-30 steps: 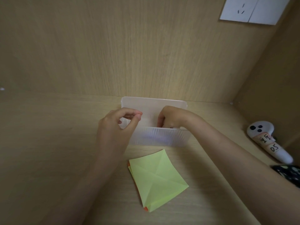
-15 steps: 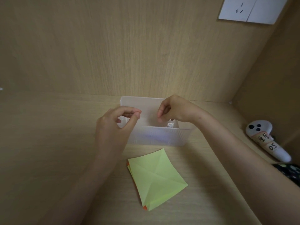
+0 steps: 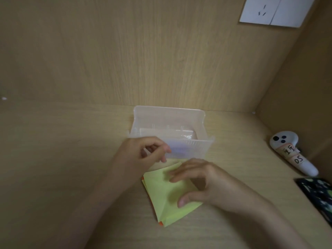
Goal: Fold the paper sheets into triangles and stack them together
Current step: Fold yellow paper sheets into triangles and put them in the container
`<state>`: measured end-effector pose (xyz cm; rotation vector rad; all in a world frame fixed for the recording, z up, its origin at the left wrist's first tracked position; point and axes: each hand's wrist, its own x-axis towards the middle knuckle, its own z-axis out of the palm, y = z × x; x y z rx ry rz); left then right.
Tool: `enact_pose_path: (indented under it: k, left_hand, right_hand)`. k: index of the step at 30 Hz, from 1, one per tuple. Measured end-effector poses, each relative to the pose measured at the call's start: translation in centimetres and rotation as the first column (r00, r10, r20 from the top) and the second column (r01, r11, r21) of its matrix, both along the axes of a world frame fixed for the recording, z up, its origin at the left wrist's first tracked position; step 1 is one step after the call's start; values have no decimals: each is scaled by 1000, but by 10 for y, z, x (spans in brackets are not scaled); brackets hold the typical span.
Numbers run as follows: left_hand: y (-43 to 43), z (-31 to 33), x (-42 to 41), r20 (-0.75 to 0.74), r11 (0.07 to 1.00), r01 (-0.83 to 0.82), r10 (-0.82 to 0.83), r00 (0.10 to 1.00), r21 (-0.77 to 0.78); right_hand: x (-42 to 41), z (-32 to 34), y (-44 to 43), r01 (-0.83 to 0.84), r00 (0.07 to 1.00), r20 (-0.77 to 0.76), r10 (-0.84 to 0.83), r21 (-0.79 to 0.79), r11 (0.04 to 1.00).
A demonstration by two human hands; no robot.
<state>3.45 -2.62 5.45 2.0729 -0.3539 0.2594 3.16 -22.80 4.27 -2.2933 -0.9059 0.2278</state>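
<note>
A creased yellow-green paper sheet (image 3: 161, 198) lies on the wooden desk, on top of a small stack; an orange sheet (image 3: 161, 224) peeks out beneath it. My right hand (image 3: 201, 184) rests on the sheet's right half, fingers spread and fairly straight, thumb tip pressing near the right corner. Just behind the paper stands a translucent plastic box (image 3: 188, 148). My left hand (image 3: 142, 157) is at the box's front-left corner, with fingers and thumb curled around that corner.
A white controller (image 3: 294, 155) with a handwritten label lies at the right, by the side wall. A dark patterned object (image 3: 318, 194) sits at the right edge. A wooden back wall rises behind the box, with a white socket plate (image 3: 273, 11) high up.
My right hand came out of the box and moved down onto the yellow-green sheet. My left hand shifted slightly along the box's front-left corner.
</note>
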Motion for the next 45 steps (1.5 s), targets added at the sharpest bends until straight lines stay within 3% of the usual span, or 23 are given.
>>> enact_pose_path:
  k: [6,14,17,22,28,31,36,40,45]
  left_hand:
    - [10,-21,-5,-226,953,233,-188,956,194]
    - [10,-21,-5,-256,953,242,-192,948,183]
    - [10,-17,-6,-201,974,222,-210,957,39]
    - [11,-11,-9,-29,964,109,-120,992,-242]
    - [13,-3,-5,203,967,-72,124,971,-243]
    - [13,0,-9,98,920,-115,163,982,-375]
    - [0,5,-17,-207,877,35,-152,967,-480]
    - [-1,8,-17,-273,858,6,-169,947,-513]
    - [1,9,-15,-262,842,-64,-94,961,-535]
  right_hand:
    - [-4,-18,-7,-53,998,24,56,-90,995]
    - [-6,-22,-13,52,999,-8,-51,127,991]
    - [-5,-18,-13,165,986,-34,-162,266,950]
    - [0,1,-6,263,918,122,-377,525,810]
    - [5,18,-3,187,884,231,-406,622,760]
    - [5,21,1,191,874,228,-430,652,734]
    - [7,21,6,147,913,200,-356,652,744]
    - [5,18,7,92,940,208,-271,610,787]
    - [2,14,8,145,969,65,-239,634,760]
